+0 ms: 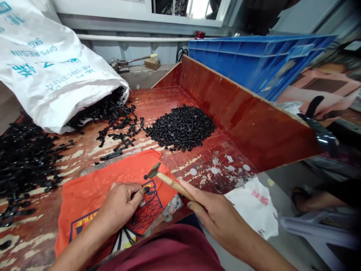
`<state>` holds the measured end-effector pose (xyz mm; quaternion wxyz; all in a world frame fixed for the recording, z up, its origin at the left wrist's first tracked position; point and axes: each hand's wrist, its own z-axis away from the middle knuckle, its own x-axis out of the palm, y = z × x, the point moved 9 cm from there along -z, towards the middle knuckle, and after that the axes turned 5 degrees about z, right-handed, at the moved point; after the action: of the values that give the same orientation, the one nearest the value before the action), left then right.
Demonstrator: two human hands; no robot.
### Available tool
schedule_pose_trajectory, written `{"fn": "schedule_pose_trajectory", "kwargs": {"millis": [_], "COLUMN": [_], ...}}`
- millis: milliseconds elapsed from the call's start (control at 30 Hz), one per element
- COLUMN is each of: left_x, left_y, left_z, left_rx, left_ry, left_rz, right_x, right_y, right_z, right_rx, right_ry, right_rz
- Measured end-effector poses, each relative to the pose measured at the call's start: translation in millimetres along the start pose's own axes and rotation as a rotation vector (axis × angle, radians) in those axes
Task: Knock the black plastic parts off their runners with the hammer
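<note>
Right hand [213, 209] gripping hammer [174, 184] above orange cloth [113, 173] on table [166, 96]; left hand [121, 203] pinching small black part [146, 189] over cloth — fingertips [137, 197] near hammer, so misjudged swing could bruise them.

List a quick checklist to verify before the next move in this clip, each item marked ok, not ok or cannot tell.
1. Hammer gripped: ok, the right hand is closed around its wooden handle.
2. Small black piece in place: ok, it shows at the fingertips of the left hand.
3. Left hand clear of the hammer head: ok, a gap shows between them.
4. Hammer head raised off the orange cloth: cannot tell from this one view.
5. No loose piece close to the hammer head: not ok, another black piece lies beside it.
6. Heap of black pieces apart from the hammer: ok, it sits farther back.
</note>
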<state>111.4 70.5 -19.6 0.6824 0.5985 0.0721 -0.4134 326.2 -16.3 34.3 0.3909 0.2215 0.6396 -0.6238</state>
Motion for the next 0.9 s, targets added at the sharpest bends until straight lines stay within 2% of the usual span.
{"fn": "schedule_pose_trajectory", "kwargs": {"millis": [100,233,367,533,667,833,900], "left_x": [0.7,-2.5,-1.1,1.9,4.5,4.8,4.6], "left_y": [1,4,8,5,4,7,7], "left_z": [1,2,3,2,2,3,3], "left_rx": [0.017,0.015,0.028,0.011,0.012,0.016,0.024], "left_ry": [-0.016,0.012,-0.011,-0.045,-0.069,-0.052,-0.043], "left_rz": [-0.029,-0.020,-0.071,-0.216,-0.281,-0.295,-0.281], "right_x": [8,29,22,33,15,36,40], "right_y": [-15,-8,-5,-4,-9,-3,-4], "right_z": [2,2,8,9,12,9,7], "right_rx": [-0.074,-0.039,-0.054,-0.040,-0.084,-0.013,0.005], "right_ry": [0.082,0.005,0.127,0.046,0.202,0.024,0.015], "right_rz": [0.027,0.126,0.024,0.129,0.058,0.171,0.139]}}
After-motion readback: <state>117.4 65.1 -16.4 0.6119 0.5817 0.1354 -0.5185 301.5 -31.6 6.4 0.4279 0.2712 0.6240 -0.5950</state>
